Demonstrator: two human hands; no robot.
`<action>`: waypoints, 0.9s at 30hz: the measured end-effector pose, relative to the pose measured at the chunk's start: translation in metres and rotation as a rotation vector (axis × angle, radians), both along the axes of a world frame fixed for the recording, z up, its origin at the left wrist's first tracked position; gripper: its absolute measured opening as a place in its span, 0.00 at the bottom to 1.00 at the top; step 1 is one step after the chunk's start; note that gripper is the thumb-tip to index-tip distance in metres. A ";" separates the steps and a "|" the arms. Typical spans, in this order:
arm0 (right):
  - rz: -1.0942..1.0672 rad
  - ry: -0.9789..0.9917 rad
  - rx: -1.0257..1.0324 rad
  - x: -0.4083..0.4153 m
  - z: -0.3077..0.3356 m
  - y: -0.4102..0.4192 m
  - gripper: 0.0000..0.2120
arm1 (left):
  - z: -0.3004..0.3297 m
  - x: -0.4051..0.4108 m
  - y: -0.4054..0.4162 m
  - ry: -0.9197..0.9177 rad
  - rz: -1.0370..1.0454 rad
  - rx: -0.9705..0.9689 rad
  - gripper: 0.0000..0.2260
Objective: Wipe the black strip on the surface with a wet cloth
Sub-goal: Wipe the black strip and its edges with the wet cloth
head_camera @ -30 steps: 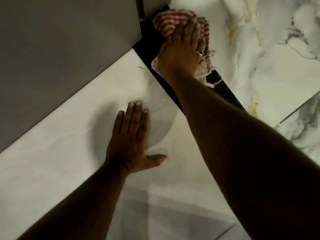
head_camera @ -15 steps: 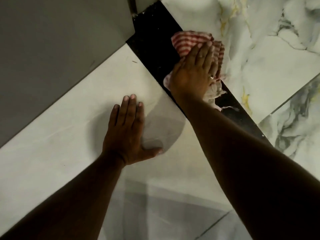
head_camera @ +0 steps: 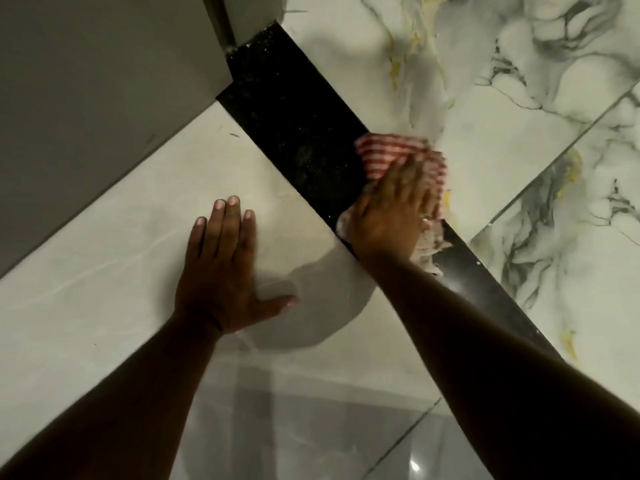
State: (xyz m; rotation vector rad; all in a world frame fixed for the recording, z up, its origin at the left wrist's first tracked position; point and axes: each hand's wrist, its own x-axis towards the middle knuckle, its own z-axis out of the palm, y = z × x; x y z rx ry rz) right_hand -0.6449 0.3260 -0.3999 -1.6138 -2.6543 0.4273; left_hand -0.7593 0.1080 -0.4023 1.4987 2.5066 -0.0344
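Observation:
A black strip (head_camera: 294, 116) runs diagonally across the floor, from a grey door frame at the top to the lower right under my right forearm. Pale specks dot its upper part. A red-and-white striped cloth (head_camera: 391, 150) lies across the strip's middle. My right hand (head_camera: 391, 209) presses flat on the cloth, fingers spread over it. My left hand (head_camera: 221, 265) rests palm down on the plain white tile to the left of the strip, fingers together and thumb out, holding nothing.
A grey door or wall panel (head_camera: 97, 98) fills the upper left. White marble-patterned tiles (head_camera: 519, 116) with grey and yellow veins lie right of the strip. A glossy grey tile (head_camera: 311, 427) lies near the bottom.
My right hand has dragged the cloth down the strip toward me, away from the door frame, uncovering the speckled upper part of the strip. My left hand stays planted on the white tile.

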 end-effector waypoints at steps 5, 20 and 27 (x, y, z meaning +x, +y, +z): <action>0.975 -0.098 0.020 0.072 0.005 0.001 0.28 | 0.000 0.001 0.001 0.003 0.012 -0.025 0.61; 0.755 -0.045 -0.009 0.155 0.008 -0.026 0.29 | -0.006 0.119 -0.002 0.014 0.095 0.178 0.55; 0.509 -0.056 0.049 0.171 0.005 0.018 0.31 | -0.005 0.221 0.011 -0.027 0.215 0.103 0.57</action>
